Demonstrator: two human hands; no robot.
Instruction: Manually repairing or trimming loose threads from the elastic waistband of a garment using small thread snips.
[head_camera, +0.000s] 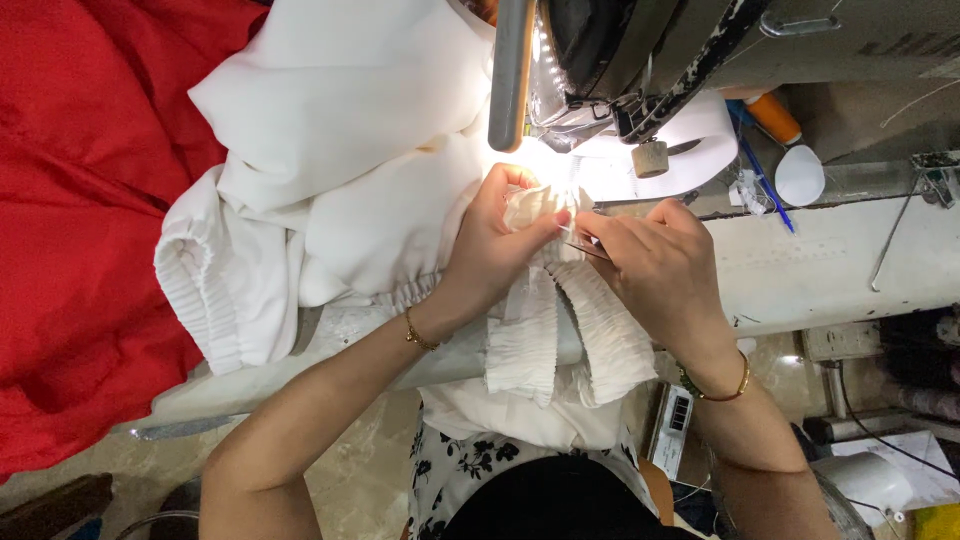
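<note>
Nearest to me I see a dark lap and a black-and-white floral cloth (455, 465), with both forearms reaching up from it. The left wrist carries a thin gold chain bracelet (420, 335), the right wrist a gold bangle (722, 385).

Just past the wrists, two white pleated elastic bands of fabric (570, 335) hang over the edge of the pale sewing-machine bed (820, 265), side by side and touching.

My left hand (495, 245) is curled closed, pinching the bunched top of that gathered white cloth between thumb and fingers. My right hand (655, 265) is closed as well, fingers pressed together on a slim metal tool (585, 245) whose tip meets the same bunch right beside the left thumb. I cannot tell what kind of tool it is.

Left of the hands, the rest of the white garment (330, 160) lies heaped, and beyond that spreads a large red cloth (80, 220).

Farther on, the dark sewing-machine head (640, 50) hangs over the brightly lit patch where the fabric sits. To its right lie a roll of white tape (700, 135), an orange thread cone (772, 118) and a small white cone (800, 175).
</note>
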